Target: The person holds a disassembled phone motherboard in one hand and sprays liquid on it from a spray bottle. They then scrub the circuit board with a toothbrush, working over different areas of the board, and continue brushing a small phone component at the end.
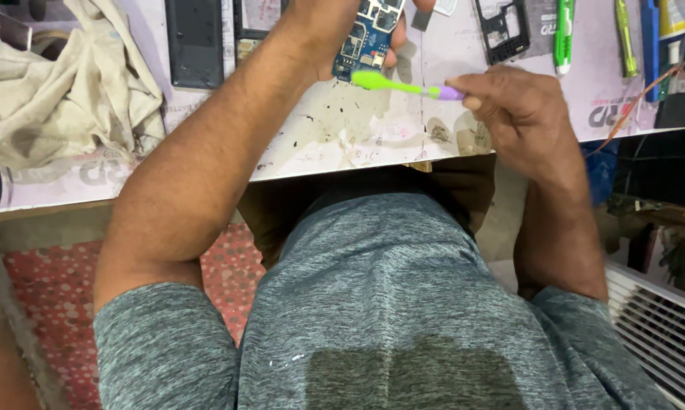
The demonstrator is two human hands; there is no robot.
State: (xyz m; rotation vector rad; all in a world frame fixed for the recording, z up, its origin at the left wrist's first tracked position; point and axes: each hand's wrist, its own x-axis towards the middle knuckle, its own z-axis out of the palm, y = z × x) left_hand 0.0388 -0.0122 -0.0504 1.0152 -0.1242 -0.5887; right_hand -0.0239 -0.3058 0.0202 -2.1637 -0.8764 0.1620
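A grey shirt (pixel 388 304) fills the foreground. Beyond it, the left hand (pixel 335 38) grips a blue circuit board (pixel 369 34) above the stained white table (pixel 342 137). The right hand (pixel 509 106) pinches a green and purple toothbrush (pixel 403 85), its head touching the board's lower edge. Left of the board lie a black phone panel (pixel 194 42) and a crumpled beige cloth (pixel 61 91); right of it, a black phone frame (pixel 502 30) and a green tool (pixel 563 34)
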